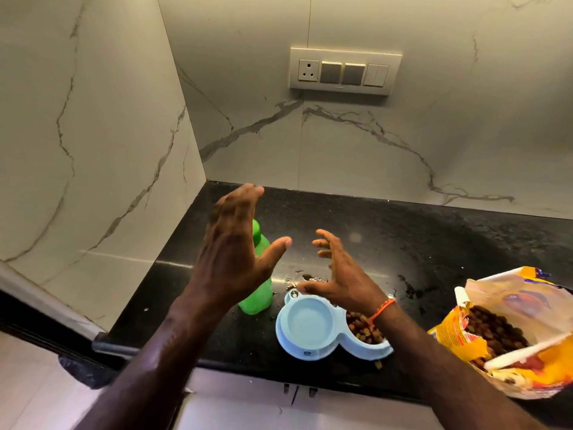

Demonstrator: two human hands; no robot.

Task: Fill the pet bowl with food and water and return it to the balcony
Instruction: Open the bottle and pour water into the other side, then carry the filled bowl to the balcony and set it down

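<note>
Head view: black stone surface [403,243] carries the torn yellow food bag [465,333], then your light-blue plastic double pet bowl [305,324]: kibble in, water compartment looks filled. Left hand [235,252], right hand [338,274] spread wide, empty. Left: balcony return.

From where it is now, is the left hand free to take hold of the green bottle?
Probably yes. The left hand is open and empty, raised directly in front of the green bottle, which stands upright on the counter left of the pet bowl. Nothing sits between them; the right hand hovers over the bowl.
</note>
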